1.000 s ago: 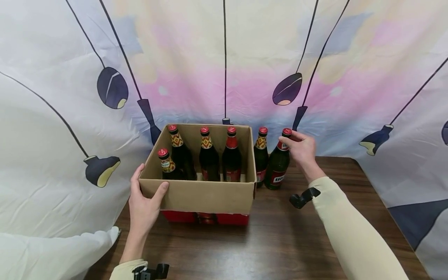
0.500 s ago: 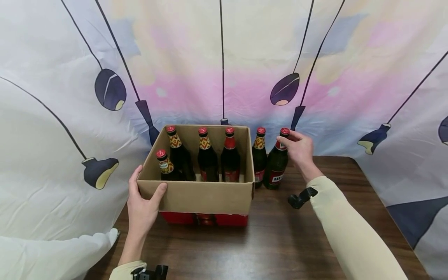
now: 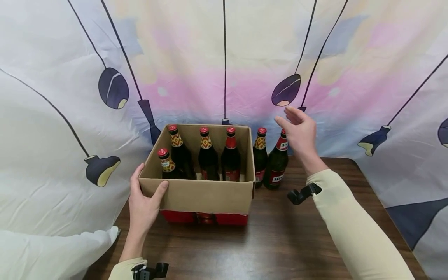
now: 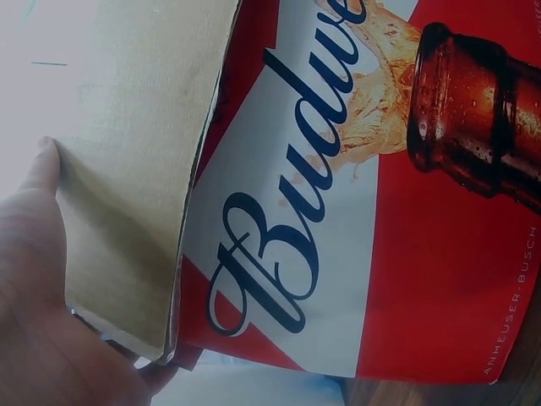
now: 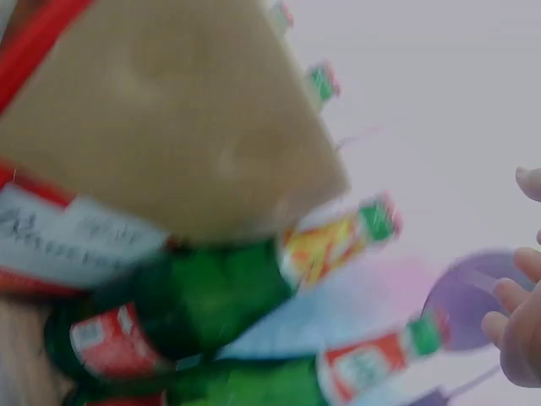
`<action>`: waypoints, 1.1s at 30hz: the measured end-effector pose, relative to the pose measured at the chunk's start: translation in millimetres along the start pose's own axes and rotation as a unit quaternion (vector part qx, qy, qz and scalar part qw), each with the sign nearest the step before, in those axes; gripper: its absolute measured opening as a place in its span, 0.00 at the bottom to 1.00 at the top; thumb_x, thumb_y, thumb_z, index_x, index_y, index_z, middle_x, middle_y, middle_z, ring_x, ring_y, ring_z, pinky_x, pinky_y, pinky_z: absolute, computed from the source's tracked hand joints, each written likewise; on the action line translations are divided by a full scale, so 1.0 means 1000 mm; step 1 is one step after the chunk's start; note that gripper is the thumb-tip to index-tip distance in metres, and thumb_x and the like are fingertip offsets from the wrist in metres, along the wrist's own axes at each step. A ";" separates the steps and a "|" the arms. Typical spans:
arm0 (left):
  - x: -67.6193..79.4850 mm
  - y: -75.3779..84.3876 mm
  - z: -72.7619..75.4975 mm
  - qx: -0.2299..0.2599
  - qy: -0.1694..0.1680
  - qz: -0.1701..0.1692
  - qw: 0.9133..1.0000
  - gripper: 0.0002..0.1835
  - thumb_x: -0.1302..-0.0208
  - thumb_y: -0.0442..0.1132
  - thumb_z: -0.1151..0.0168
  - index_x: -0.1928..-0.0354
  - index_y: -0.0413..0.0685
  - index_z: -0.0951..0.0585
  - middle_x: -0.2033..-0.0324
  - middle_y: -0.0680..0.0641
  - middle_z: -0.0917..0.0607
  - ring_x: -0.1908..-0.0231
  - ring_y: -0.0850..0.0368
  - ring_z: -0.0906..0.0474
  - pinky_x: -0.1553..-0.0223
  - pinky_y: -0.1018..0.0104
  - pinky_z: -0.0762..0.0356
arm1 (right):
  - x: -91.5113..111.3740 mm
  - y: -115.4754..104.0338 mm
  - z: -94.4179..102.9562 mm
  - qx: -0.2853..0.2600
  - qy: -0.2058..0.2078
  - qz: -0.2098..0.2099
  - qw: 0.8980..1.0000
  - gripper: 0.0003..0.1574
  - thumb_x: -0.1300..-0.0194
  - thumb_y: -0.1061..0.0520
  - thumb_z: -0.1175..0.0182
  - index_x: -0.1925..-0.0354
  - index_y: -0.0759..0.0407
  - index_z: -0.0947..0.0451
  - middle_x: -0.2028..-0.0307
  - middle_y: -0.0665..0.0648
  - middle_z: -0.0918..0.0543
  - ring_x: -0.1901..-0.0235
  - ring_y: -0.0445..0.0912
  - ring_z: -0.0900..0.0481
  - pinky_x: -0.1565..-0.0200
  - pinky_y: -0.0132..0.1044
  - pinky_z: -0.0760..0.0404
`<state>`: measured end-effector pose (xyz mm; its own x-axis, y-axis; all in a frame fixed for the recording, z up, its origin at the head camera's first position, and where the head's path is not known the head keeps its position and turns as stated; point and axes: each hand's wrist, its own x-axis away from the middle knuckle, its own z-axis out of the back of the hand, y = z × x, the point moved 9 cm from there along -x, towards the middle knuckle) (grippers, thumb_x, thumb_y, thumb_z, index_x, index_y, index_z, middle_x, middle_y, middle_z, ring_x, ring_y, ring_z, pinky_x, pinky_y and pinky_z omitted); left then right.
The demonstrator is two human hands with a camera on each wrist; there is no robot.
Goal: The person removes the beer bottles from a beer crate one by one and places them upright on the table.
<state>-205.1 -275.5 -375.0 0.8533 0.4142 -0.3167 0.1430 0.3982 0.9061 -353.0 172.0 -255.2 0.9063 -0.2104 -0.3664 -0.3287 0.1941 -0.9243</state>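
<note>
Left hand [image 3: 144, 206]: grip clamped on near left corner of carton [image 3: 206, 196], four bottles [image 3: 210, 157] inside, nearer left than right edge of tabletop [image 3: 280, 241]. Right hand [image 3: 301, 134]: grip apart, near top of outer red-necked bottle [image 3: 276, 167]; patterned-neck bottle [image 3: 260, 157] between it and carton, both toward back edge.

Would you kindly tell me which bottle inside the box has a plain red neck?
The rightmost bottle inside the box: its neck is plain red, while the other three bottles there have yellow patterned necks.
</note>
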 end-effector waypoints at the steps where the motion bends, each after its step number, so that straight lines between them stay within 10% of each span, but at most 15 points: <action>1: 0.000 0.000 0.000 -0.001 0.000 0.000 1.000 0.47 0.32 0.43 0.28 0.18 0.71 0.42 0.25 0.49 0.32 0.33 0.55 0.34 0.43 0.57 0.34 | 0.001 -0.008 -0.006 -0.011 -0.008 0.011 1.000 0.32 0.33 0.54 0.27 0.33 0.60 0.19 0.34 0.61 0.17 0.32 0.50 0.20 0.33 0.39 0.22; 13: 0.000 0.003 -0.002 0.000 -0.009 0.000 1.000 0.47 0.31 0.43 0.28 0.17 0.69 0.43 0.26 0.48 0.31 0.36 0.57 0.34 0.46 0.58 0.32 | 0.029 -0.038 -0.092 -0.100 -0.081 -0.011 0.992 0.27 0.35 0.63 0.27 0.39 0.65 0.16 0.41 0.66 0.14 0.39 0.55 0.15 0.38 0.41 0.18; 33: 0.004 0.006 0.000 0.013 -0.011 -0.010 1.000 0.46 0.30 0.44 0.29 0.17 0.69 0.44 0.25 0.44 0.31 0.33 0.48 0.33 0.44 0.49 0.32 | 0.101 -0.030 -0.219 -0.071 -0.241 -0.090 0.964 0.23 0.33 0.58 0.27 0.40 0.57 0.14 0.42 0.61 0.12 0.39 0.52 0.16 0.35 0.49 0.20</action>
<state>-201.3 -271.7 -371.0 0.8606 0.3892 -0.3284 0.1718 0.3852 0.9067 -309.6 -64.8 -287.4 0.9586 0.2487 -0.1387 -0.1571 0.0554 -0.9860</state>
